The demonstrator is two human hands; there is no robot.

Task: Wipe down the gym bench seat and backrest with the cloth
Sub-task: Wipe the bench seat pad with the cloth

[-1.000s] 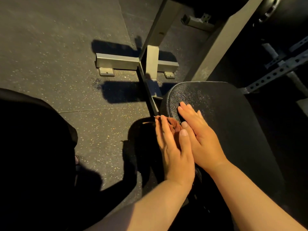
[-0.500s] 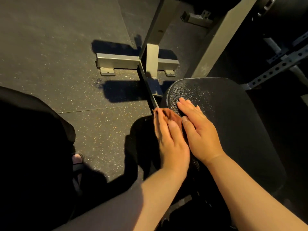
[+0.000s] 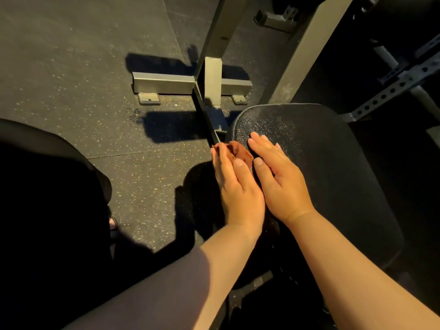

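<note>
Here our left grip (image 3: 234,186) lies flat, fingers straight, pressing the cloth (image 3: 239,151) without closing around it. The right grip (image 3: 276,179), just beside it, is also flat and holds nothing. It rests on the seat pad (image 3: 321,163). The brown, crumpled cloth shows under and just ahead of the left fingers, on the pad's rounded edge. We judge it light and soft, so it may bunch. Better to spread it under the whole palm, or pinch a fold. The pad around both grips looks firm, grained and perhaps slippery. Farther out are the steel frame (image 3: 213,77) and the floor (image 3: 71,67).
</note>
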